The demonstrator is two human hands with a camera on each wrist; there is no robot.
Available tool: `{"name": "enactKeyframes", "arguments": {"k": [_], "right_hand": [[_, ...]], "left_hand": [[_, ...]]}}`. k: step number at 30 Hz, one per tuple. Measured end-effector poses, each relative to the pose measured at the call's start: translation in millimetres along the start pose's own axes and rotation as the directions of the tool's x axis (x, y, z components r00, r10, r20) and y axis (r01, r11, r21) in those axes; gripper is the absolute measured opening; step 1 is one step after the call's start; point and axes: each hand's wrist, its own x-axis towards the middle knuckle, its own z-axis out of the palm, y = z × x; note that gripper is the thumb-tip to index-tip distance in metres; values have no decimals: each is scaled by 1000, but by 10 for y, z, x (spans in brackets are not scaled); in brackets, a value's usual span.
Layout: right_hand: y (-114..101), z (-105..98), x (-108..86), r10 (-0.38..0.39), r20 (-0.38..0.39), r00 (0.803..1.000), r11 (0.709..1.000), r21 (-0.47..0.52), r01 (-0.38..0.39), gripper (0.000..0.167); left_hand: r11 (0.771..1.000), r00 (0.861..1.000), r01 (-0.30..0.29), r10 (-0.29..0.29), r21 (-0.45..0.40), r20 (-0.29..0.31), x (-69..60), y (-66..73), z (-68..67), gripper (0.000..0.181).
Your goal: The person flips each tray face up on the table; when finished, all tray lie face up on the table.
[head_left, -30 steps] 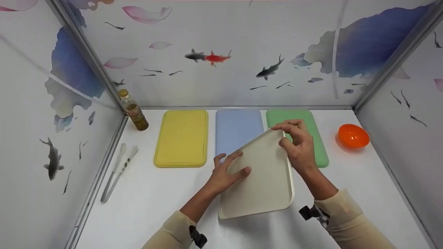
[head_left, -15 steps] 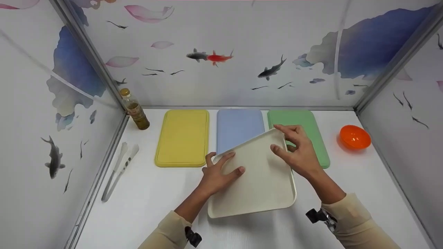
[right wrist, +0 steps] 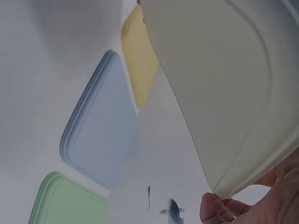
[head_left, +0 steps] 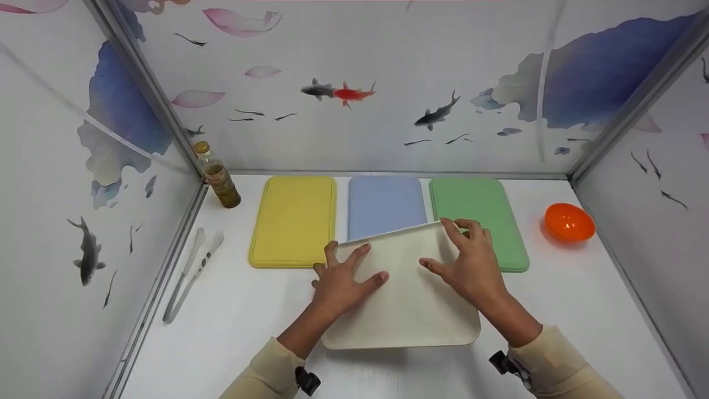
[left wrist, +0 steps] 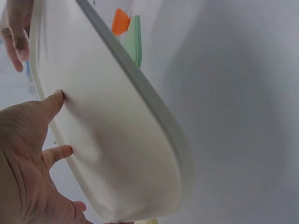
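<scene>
A cream rectangular tray (head_left: 404,316) is tilted above the white table, its far edge higher, with its shadow beneath. My left hand (head_left: 340,282) grips its far left part, fingers over the rim and thumb on the inner face. At the far right corner my right hand (head_left: 476,271) pinches the rim, thumb held over the inner face. In the left wrist view the left hand (left wrist: 28,158) touches the tray (left wrist: 112,121) along one edge. The right wrist view has the right hand's fingertips (right wrist: 215,207) at a corner of the tray (right wrist: 215,93).
Yellow (head_left: 293,221), blue (head_left: 386,205) and green (head_left: 473,199) cutting boards lie in a row along the back wall. An orange bowl (head_left: 569,223) stands at right. An oil bottle (head_left: 220,180) and tongs (head_left: 183,291) are at left. Printed walls enclose three sides.
The tray has turned so its far edge lies more level, and its near left corner has moved left. Both hands moved with it; the right hand came nearer and lower.
</scene>
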Motion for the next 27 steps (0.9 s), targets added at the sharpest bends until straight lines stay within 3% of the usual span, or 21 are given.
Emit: {"name": "enactKeyframes", "arguments": {"k": [3, 7, 18, 27], "right_hand": [[36, 89, -48, 16, 7, 1000, 996, -87, -15, 87], [130, 197, -84, 37, 32, 999, 991, -133, -32, 88], [419, 492, -187, 95, 120, 988, 983, -167, -74, 88], [653, 743, -295, 157, 207, 966, 979, -158, -125, 88]], "left_hand": [[999, 1000, -16, 16, 45, 1, -27, 23, -20, 86], [994, 999, -34, 34, 100, 3, -44, 31, -22, 83], [981, 999, -36, 28, 193, 46, -35, -46, 68, 68], [972, 996, -37, 16, 233, 90, -30, -156, 193, 59]]}}
